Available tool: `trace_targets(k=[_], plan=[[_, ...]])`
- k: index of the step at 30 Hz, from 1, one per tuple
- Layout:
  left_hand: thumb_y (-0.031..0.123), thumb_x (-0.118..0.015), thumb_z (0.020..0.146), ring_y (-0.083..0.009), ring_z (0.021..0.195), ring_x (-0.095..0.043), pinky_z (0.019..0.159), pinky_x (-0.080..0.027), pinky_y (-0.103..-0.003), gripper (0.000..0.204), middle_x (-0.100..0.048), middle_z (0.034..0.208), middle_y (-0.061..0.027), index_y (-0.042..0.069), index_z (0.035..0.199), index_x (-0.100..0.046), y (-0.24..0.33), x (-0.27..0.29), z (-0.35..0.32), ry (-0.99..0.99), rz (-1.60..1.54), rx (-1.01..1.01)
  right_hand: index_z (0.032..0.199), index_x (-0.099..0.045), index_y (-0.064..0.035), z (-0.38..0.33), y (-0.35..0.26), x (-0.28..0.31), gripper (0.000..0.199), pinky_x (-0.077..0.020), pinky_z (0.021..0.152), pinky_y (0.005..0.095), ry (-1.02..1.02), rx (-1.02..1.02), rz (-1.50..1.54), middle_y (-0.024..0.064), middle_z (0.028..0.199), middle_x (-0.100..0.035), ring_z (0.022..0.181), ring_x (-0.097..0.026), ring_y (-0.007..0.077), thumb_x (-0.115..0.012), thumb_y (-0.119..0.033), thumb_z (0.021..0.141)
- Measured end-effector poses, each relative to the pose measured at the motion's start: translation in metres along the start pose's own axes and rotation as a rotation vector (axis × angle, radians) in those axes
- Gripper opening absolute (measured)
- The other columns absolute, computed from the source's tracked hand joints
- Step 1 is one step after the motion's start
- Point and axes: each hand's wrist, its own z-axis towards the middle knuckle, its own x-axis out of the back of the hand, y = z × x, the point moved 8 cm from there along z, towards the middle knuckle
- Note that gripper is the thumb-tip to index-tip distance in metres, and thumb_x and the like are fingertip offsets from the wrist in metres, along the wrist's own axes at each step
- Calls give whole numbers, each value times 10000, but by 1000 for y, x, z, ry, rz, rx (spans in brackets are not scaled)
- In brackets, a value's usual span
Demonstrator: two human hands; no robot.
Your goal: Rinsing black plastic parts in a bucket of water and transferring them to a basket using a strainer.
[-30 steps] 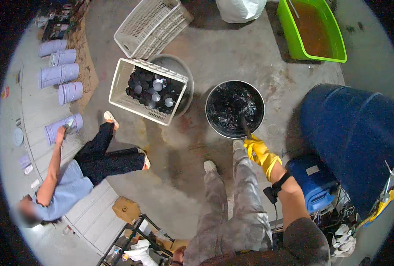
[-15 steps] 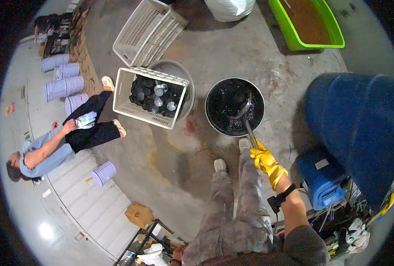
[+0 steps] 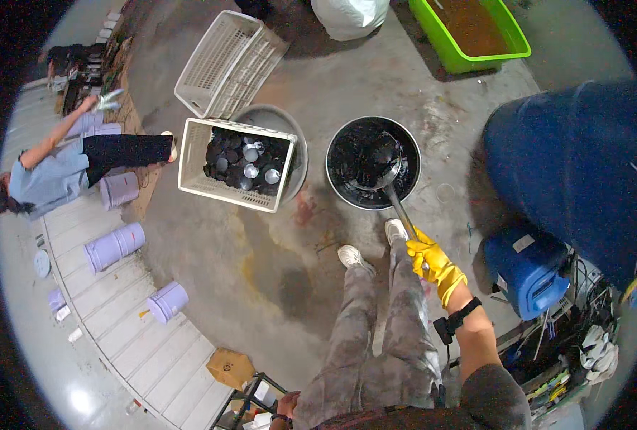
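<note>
My right hand, in a yellow rubber glove, is closed round the handle of a long metal ladle. The wide round head dips into a round metal-rimmed bucket of glossy black liquid in front of my feet. Black stuff coats the head, so I cannot tell if it is solid or pierced. My left hand hangs bare beside my left thigh, its fingers partly hidden. Left of the bucket, a cream plastic crate with black-coated round pieces, some with shiny silver faces, rests over a grey round tub.
Stacked cream crates, a white sack and a green tub of brown liquid stand beyond. On the right are a big blue drum and blue jerrycan. A person walks at left among lilac pails.
The ladle's head has turned and shows its round rim more fully in the black liquid. The person at left has moved farther away, one gloved hand now stretched out. My view has shifted slightly.
</note>
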Motion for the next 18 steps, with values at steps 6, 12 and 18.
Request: trace_targets(k=[6, 12, 18], plan=[[101, -490, 783, -151, 912, -566, 809, -435, -266, 280, -618, 979, -79, 35, 1030, -604, 25, 37, 7, 12, 52, 63, 1250, -409, -205, -22, 36, -3, 443, -336, 336, 207, -42, 41, 140, 18, 641, -516, 364, -402, 73, -528, -86, 840], [190, -530, 793, -115, 716, -531, 690, -437, -261, 270, -593, 783, -31, 69, 1016, -619, -1, 84, 36, 47, 206, -200, 1218, -441, -196, -30, 59, -9, 393, -310, 299, 178, -19, 72, 194, 26, 657, -526, 326, -351, 61, -524, -101, 846], [166, -541, 807, -134, 758, -531, 694, -441, -276, 292, -591, 840, -21, 13, 1052, -584, -5, 73, 46, 26, -112, -22, 1221, -433, -193, -60, 50, -15, 389, -321, 296, 199, -48, 85, 134, 27, 675, -530, 335, -388, 72, -523, -130, 848]])
